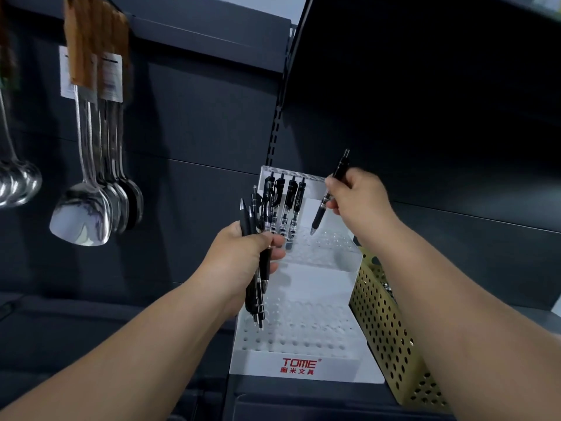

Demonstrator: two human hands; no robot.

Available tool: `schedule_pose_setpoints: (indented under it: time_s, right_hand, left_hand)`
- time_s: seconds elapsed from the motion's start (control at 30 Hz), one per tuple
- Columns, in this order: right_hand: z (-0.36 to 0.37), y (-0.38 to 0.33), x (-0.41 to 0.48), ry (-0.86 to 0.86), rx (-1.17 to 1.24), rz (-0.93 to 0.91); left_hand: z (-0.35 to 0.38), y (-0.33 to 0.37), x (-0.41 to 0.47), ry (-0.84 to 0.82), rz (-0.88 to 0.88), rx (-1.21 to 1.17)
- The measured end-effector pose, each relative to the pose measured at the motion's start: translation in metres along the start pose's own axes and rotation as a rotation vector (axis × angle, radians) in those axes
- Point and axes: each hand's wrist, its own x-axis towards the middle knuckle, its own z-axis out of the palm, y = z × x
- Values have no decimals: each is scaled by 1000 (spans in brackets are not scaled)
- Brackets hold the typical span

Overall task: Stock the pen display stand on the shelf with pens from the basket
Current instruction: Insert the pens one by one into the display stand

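A white stepped pen display stand (pixel 306 358) with rows of holes and a red TOME label sits on the dark shelf. Several black pens (pixel 287 205) stand upright in its top tier at the left. My left hand (pixel 243 256) grips a bundle of several black pens (pixel 258 293), tips pointing down over the lower tier. My right hand (pixel 356 197) pinches a single black pen (pixel 331 194), tilted, its tip just above the holes of the upper tier. A gold perforated basket (pixel 391 338) stands to the right of the stand, partly hidden by my right forearm.
Metal ladles and spatulas (pixel 91 208) with wooden handles hang on the dark back panel at the left. A slotted upright (pixel 277 123) runs behind the stand. Another shelf overhangs above.
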Motion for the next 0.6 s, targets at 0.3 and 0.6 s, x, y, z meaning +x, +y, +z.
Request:
schedule_pose_setpoints:
  time_s: [0.3,0.6]
  right_hand:
    - [17,4,20,26,-68,-36]
    - [33,21,21,-56,-231,42]
  left_hand:
    - [7,0,2,-42,20,3]
    - [9,-4,7,-55,23,12]
